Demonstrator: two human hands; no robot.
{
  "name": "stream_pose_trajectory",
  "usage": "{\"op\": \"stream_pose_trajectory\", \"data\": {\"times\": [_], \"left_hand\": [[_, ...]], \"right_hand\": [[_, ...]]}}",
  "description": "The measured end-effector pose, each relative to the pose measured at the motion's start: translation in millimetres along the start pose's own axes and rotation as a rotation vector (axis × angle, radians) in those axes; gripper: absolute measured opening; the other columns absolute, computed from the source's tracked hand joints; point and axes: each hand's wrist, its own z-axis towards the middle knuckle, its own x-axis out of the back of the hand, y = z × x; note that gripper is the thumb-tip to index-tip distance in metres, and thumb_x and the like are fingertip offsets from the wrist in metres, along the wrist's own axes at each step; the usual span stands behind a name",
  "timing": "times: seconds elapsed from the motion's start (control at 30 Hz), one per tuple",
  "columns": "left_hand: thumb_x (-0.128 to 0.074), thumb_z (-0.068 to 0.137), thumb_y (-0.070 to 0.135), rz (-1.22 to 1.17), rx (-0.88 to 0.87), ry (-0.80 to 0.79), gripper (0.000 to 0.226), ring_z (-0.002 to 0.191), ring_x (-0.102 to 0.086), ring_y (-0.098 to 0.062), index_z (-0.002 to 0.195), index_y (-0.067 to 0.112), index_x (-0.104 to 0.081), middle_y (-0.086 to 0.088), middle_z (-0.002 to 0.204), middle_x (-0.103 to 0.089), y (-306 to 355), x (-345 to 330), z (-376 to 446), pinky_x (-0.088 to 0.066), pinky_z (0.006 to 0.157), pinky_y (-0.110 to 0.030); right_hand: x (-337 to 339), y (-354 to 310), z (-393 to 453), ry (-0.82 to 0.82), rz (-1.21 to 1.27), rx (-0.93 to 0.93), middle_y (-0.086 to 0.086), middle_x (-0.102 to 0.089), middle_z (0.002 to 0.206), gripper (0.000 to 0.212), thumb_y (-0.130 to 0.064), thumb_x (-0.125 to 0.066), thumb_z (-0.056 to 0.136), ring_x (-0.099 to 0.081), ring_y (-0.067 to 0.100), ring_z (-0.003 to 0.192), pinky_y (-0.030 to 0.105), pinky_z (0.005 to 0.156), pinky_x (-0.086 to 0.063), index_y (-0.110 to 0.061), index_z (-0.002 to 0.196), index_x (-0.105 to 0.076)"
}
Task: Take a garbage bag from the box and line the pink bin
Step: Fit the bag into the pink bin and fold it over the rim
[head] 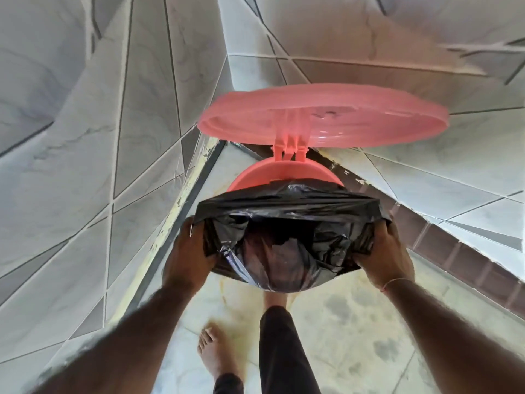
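Observation:
The pink bin (279, 173) stands in a tiled corner, its round lid (326, 120) swung up on its hinge. A black garbage bag (287, 223) is spread wide over the bin's mouth and hides most of the rim; only the far edge of the rim shows. My left hand (189, 258) grips the bag's left edge. On the opposite side my right hand (385, 255) grips the right edge. The bag's inside sags down into the bin. No box is in view.
Grey tiled walls (85, 166) close in on the left and at the back right. A dark brown tile skirting (443, 245) runs along the right wall's foot. My bare left foot (214, 352) and a dark trouser leg (279, 351) stand on the pale floor just before the bin.

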Motion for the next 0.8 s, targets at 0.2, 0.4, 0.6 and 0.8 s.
{"op": "stream_pose_trajectory", "data": {"times": [0.2, 0.4, 0.6, 0.8], "left_hand": [[-0.067, 0.061, 0.051, 0.048, -0.089, -0.174, 0.088, 0.113, -0.053, -0.034, 0.140, 0.029, -0.034, -0.009, 0.127, -0.046, 14.4, 41.2, 37.1, -0.051, 0.091, -0.045], [-0.065, 0.075, 0.032, 0.145, -0.176, -0.284, 0.085, 0.111, -0.051, -0.033, 0.148, 0.042, -0.022, -0.010, 0.113, -0.042, 36.6, 80.4, 71.9, -0.047, 0.091, -0.039], [-0.037, 0.084, 0.031, 0.176, -0.044, -0.113, 0.038, 0.082, -0.059, -0.036, 0.104, 0.012, -0.063, -0.021, 0.101, -0.067, 101.2, 89.9, 85.7, -0.045, 0.067, -0.035], [-0.041, 0.092, 0.026, -0.017, 0.176, -0.145, 0.032, 0.074, -0.054, -0.034, 0.087, -0.001, -0.058, -0.020, 0.087, -0.058, 135.7, 78.0, 96.1, -0.035, 0.056, -0.030]], "right_hand": [[31.2, -11.2, 40.1, -0.049, 0.143, 0.068, 0.011, -0.042, 0.144, 0.100, -0.029, -0.081, 0.049, -0.045, 0.034, 0.131, 0.041, 0.105, -0.043, -0.026, 0.140, -0.038], [63.0, -33.8, 63.3, -0.144, 0.059, 0.213, 0.014, -0.052, 0.135, 0.075, -0.028, -0.065, 0.064, -0.051, 0.033, 0.123, 0.033, 0.103, -0.041, -0.019, 0.136, -0.049], [77.5, -83.3, 84.6, -0.127, -0.043, -0.021, 0.024, -0.062, 0.127, 0.045, -0.028, -0.051, 0.088, -0.057, 0.038, 0.116, 0.035, 0.088, -0.047, -0.005, 0.125, -0.061], [58.2, -116.1, 96.9, -0.134, 0.384, -0.182, 0.015, -0.065, 0.108, 0.044, -0.030, -0.059, 0.086, -0.060, 0.032, 0.099, 0.034, 0.082, -0.048, 0.005, 0.113, -0.060]]}}
